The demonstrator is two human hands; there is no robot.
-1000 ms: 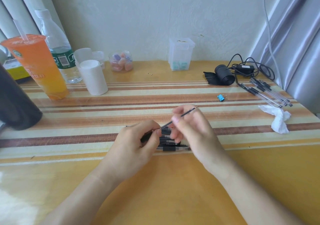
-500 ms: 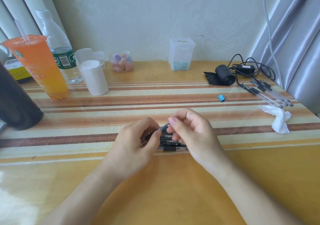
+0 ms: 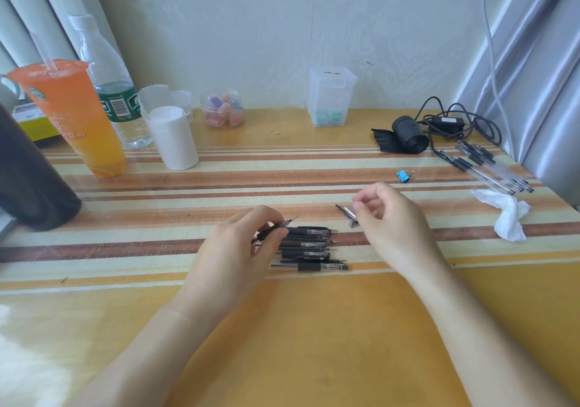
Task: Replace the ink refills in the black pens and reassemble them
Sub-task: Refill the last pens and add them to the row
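Two bare hands work over a striped cloth on the counter (image 3: 314, 328). The left hand (image 3: 238, 249) keeps a narrow grip on a pen body (image 3: 273, 229), thumb and forefinger pinching it so that its thin refill tip pokes out toward two o'clock. The right hand (image 3: 386, 218), well apart at three o'clock of the left, pinches a small clear pen part (image 3: 350, 215) between fingertips; it looks like a tip section with a dark end, though blur keeps that uncertain. Just beside the left hand's fingers, a heap of black pens (image 3: 309, 249) lies flat on the cloth, barrels running side to side. At two o'clock of the right hand sits a blue binder clip (image 3: 403, 176), and beyond it, near the counter's right edge, a bundle of spare refills (image 3: 489, 169) lies beside a crumpled tissue (image 3: 507, 215). At ten o'clock stand an orange drink cup (image 3: 72, 117) and a water bottle (image 3: 113, 86).
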